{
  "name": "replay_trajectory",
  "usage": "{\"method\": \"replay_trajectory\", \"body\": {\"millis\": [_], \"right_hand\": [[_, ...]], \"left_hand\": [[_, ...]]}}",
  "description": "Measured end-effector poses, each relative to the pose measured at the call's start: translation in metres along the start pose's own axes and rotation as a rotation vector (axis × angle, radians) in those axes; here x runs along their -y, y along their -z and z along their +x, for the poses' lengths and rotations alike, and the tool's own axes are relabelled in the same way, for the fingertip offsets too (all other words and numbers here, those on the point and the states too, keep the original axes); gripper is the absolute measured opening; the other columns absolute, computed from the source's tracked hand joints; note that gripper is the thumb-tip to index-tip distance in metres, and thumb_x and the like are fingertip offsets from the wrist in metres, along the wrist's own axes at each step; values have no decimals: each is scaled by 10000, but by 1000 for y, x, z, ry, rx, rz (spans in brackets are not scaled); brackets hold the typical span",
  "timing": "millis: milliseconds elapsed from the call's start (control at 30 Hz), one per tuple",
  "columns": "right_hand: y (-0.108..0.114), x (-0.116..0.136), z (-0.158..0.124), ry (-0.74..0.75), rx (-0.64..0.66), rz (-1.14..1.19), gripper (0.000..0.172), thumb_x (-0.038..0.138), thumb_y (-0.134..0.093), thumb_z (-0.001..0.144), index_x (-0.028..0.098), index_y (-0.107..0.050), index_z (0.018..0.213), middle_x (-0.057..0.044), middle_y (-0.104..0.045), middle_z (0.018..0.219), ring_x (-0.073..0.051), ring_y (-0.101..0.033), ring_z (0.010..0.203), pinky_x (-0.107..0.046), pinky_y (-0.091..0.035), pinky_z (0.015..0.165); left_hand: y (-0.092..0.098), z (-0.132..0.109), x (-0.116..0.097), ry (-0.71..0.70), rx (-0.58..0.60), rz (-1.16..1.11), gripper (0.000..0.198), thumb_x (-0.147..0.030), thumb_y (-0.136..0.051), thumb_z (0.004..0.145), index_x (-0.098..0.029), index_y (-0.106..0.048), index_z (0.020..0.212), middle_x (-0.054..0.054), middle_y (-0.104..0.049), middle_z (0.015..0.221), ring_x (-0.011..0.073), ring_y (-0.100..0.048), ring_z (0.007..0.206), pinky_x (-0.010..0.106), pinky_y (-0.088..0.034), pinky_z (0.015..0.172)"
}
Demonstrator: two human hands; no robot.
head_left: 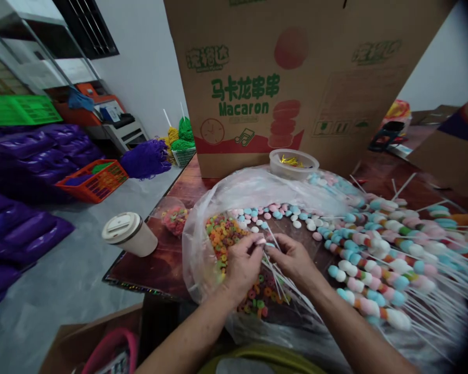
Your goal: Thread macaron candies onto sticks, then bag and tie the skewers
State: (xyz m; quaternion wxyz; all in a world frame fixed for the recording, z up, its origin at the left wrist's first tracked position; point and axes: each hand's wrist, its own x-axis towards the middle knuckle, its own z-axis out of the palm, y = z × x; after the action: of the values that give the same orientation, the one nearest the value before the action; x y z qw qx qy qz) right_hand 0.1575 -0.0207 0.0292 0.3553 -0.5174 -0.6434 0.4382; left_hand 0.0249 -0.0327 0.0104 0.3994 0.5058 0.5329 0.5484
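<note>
My left hand [245, 264] pinches a small pink-and-white candy disc [260, 241] between thumb and fingers. Close beside it, nearly touching, my right hand [296, 259] is closed at the fingertips on a blue candy disc [270, 245]. A thin white stick [272, 235] crosses between the two hands; which fingers grip it I cannot make out. More white sticks [283, 288] lie below the hands. Colourful ring-shaped cereal pieces [221, 236] are heaped to the left, and loose pink, blue and white discs [295, 218] are scattered behind.
Filled candy skewers [374, 285] are piled at the right. Clear plastic sheeting [198, 244] rings the work area. Behind it stand a plastic bowl [294, 165] of gold ties and a large cardboard box [234, 130]. A lidded cup [130, 234] sits at the table's left edge.
</note>
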Motion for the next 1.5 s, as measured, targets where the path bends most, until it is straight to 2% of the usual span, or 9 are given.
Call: {"method": "replay_trajectory", "body": {"millis": [167,267,467,633,733,1033,1167,1300,1500], "right_hand": [[4,7,-25,-91,119,366,350,383,-587,726,160,-553,994,26,-552,649,-68,-436,482,-182,-332,440],[4,-1,-31,-34,22,462,292,367,-665,665,171,-568,859,14,-583,714,-94,-511,628,-202,-406,585],[4,-9,-36,-111,-49,438,326,452,-643,669,159,-571,794,10,-583,647,-101,-505,576,-203,-386,521],[14,-4,-42,-138,72,341,363,510,-517,758,155,-591,753,42,-489,516,-61,-379,420,-194,-288,414],[14,-9,-42,-127,2,331,348,500,-520,759,165,-585,831,50,-492,544,-48,-319,389,-193,-256,390],[1,-14,-34,-64,-111,235,304,458,-536,746,166,-561,825,25,-530,626,-94,-442,526,-207,-360,498],[15,-5,-47,8,63,39,356,394,-412,833,205,-512,1117,-2,-606,757,-124,-527,636,-222,-412,586],[17,-5,-62,62,101,-290,312,285,-367,830,238,-590,1043,-20,-649,835,-155,-579,742,-242,-419,664],[11,-1,-65,-1,138,-802,298,249,-333,855,280,-570,1033,-14,-670,713,-164,-606,611,-231,-284,476]], "left_hand": [[-11,-15,-4,156,53,-162,290,-242,-591,720,-135,-610,989,75,-675,870,160,-615,770,277,-486,726],[-10,-20,-10,204,87,-232,269,-253,-611,707,-119,-606,940,74,-672,830,158,-613,745,273,-491,702],[-9,-30,-24,238,327,-262,432,-208,-652,665,-130,-581,1084,74,-659,972,170,-593,885,266,-460,802],[-10,-27,-19,224,247,-246,330,-227,-649,666,-109,-616,972,49,-664,843,139,-595,765,246,-470,727],[-10,-27,-18,239,256,-257,319,-216,-646,662,-120,-619,965,43,-662,855,139,-590,780,247,-467,740],[-10,-30,-15,319,175,-344,372,-224,-713,598,-104,-621,937,50,-663,828,120,-585,728,239,-463,723],[-4,-25,-13,391,73,-423,374,-205,-745,546,-102,-622,884,37,-657,755,105,-583,671,224,-467,675],[-1,-21,-18,397,41,-419,293,-149,-730,519,-106,-637,794,3,-635,680,77,-548,606,193,-448,622],[-3,-22,-15,355,36,-277,267,-156,-687,556,-122,-643,818,5,-650,727,90,-564,641,194,-448,633]]}}
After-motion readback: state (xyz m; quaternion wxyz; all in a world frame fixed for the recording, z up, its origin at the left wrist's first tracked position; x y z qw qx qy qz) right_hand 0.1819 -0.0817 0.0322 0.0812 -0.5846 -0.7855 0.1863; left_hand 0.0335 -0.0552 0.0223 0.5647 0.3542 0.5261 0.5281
